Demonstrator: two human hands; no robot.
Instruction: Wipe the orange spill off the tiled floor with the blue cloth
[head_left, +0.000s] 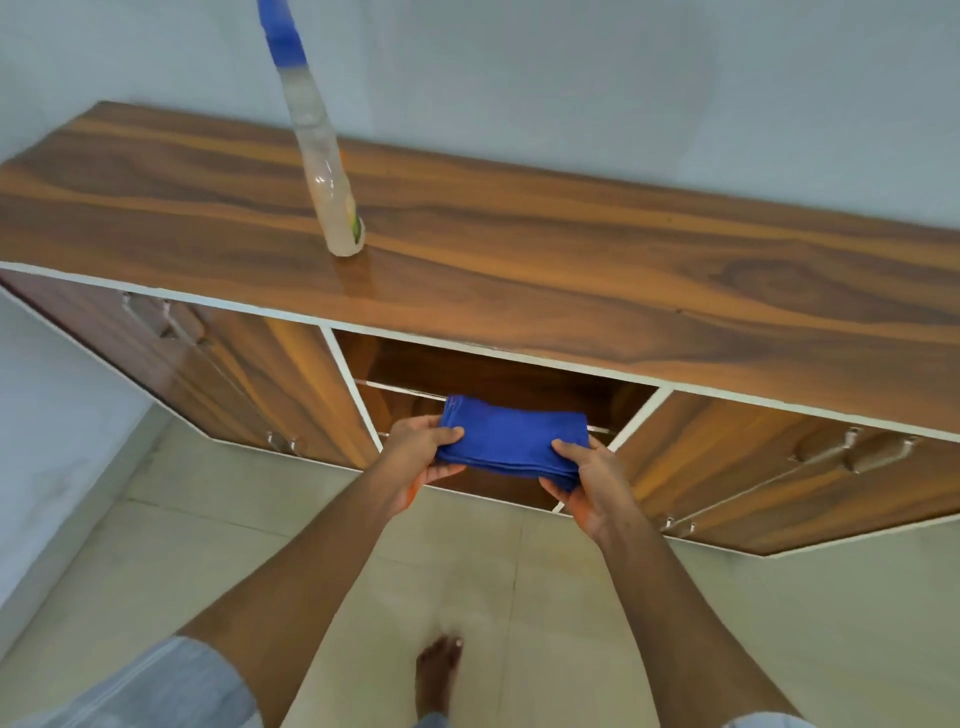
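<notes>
A folded blue cloth (511, 435) is held flat in the air in front of the cabinet's open middle compartment. My left hand (423, 457) grips its left end, thumb on top and fingers beneath. My right hand (587, 486) pinches its right front corner the same way. The beige tiled floor (519, 597) lies below my arms; I see no orange spill on the visible tiles.
A long wooden cabinet (519, 260) with white edging runs along the wall, with closed doors left and right of the open shelf. A clear spray bottle (322, 156) with a blue top stands on it. My bare foot (436, 670) is on the floor.
</notes>
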